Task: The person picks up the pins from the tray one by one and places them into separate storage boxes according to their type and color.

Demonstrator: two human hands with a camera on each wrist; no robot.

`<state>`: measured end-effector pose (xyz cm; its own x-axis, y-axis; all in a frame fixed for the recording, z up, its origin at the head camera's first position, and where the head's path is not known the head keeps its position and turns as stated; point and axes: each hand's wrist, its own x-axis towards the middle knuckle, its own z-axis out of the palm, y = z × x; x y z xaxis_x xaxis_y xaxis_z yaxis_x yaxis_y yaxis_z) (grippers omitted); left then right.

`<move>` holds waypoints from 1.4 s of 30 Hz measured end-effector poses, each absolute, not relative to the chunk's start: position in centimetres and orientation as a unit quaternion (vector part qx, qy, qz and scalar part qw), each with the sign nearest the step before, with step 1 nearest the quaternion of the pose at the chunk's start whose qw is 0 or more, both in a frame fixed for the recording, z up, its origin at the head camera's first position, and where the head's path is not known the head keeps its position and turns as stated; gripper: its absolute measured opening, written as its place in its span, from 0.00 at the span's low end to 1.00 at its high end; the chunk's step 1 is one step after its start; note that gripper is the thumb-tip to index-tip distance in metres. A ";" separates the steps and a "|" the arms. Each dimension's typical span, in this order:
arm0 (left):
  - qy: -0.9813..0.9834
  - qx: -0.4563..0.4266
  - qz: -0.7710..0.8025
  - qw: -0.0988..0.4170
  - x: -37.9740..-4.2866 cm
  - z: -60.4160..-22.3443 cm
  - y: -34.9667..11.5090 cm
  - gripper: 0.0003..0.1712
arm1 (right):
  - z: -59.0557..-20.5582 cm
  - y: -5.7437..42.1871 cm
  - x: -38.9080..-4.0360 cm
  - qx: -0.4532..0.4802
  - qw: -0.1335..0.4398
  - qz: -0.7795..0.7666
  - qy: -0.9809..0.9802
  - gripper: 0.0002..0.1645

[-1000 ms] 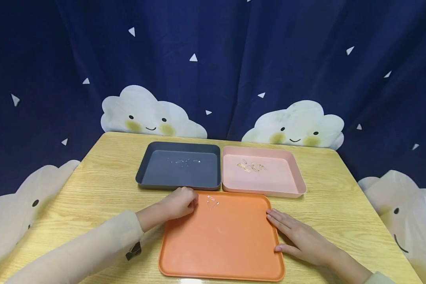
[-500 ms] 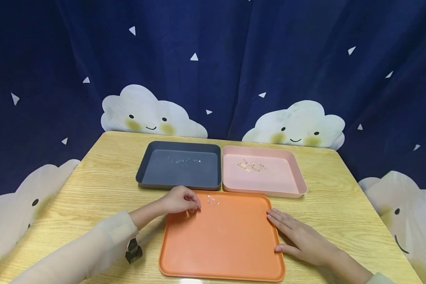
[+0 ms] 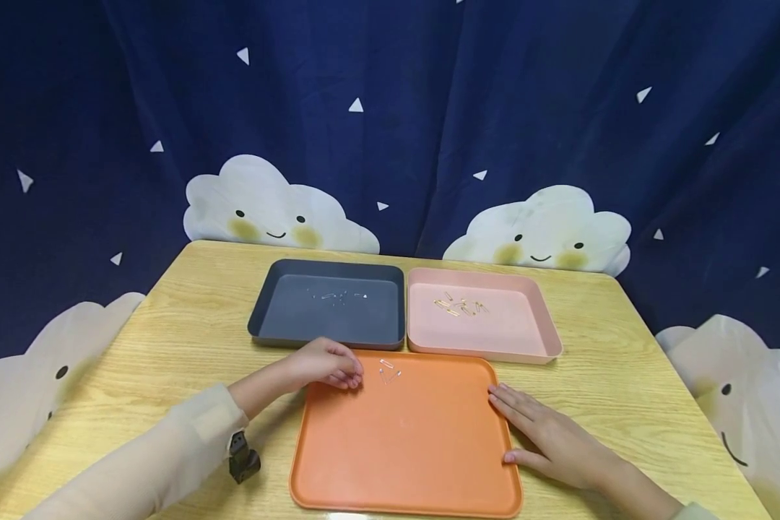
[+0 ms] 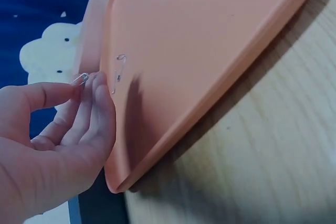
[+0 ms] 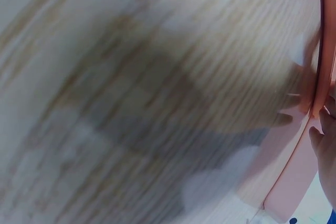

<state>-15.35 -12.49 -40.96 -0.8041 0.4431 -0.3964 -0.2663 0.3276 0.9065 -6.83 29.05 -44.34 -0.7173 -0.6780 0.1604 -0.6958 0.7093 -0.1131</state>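
My left hand [image 3: 325,363] is over the far left corner of the orange tray [image 3: 403,448]. In the left wrist view, its thumb and fingertips pinch a small silver safety pin [image 4: 83,78], with the other fingers curved alongside. Several more silver safety pins [image 3: 386,363] lie on the tray just right of that hand, near the far rim. My right hand [image 3: 549,437] rests on the tray's right rim, fingers straight and thumb apart. Part of a hand [image 5: 326,145] shows at the right edge of the right wrist view.
Behind the orange tray stand a dark grey tray [image 3: 328,325] with several silver pins and a pink tray [image 3: 507,336] with several gold pins, side by side. All rest on a wooden table [image 3: 624,361]. A blue curtain [image 3: 403,87] hangs behind.
My left hand has lifted its fingers from the tray's corner with a safety pin and drawn slightly left, its fingertips turning. My right hand has stayed on the rim.
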 end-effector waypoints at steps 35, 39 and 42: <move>0.802 -0.035 0.529 0.276 -23.9 -36.3 -15.4 0.22 | -44.5 29.2 -7.0 0.381 0.053 0.086 -0.919 0.47; 0.813 -0.053 0.514 0.268 -25.2 -36.2 -16.0 0.22 | -44.4 29.2 -6.9 0.368 0.037 0.092 -0.924 0.47; 0.819 -0.064 0.505 0.266 -26.1 -36.0 -16.4 0.21 | -44.4 29.2 -6.8 0.355 0.019 0.095 -0.930 0.46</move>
<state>-26.14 -16.39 -36.04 -0.8499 0.1640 -0.5008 -0.3738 0.4822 0.7923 -6.84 29.21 -44.39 -0.7475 -0.6562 0.1028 -0.6634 0.7302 -0.1634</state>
